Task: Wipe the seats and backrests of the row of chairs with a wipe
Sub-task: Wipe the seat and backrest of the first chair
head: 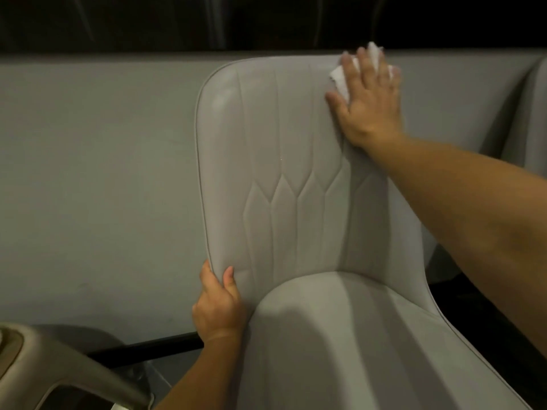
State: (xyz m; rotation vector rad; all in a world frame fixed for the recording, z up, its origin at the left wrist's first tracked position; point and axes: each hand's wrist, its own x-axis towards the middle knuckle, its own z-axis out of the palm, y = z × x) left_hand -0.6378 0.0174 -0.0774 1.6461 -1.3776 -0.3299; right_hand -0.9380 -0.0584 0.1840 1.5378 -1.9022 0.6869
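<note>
Right hand: my right hand (368,102) presses the wipe (340,79) flat, fingers spread, on the backrest (278,161) top corner.
Left hand: my left hand (219,306) grips the backrest's lower edge beside the seat (355,335).

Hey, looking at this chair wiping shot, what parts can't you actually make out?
All in the head view:
- Wipe: mostly covered by the right hand pressing it on the backrest; its size is unclear.
- Left hand: fingers wrap behind the backrest's edge, hidden.
- Seat: front cut off by the bottom edge.
- Neighbouring chair: cut off by the right edge.
- Background above the backrest: too dark.
</note>
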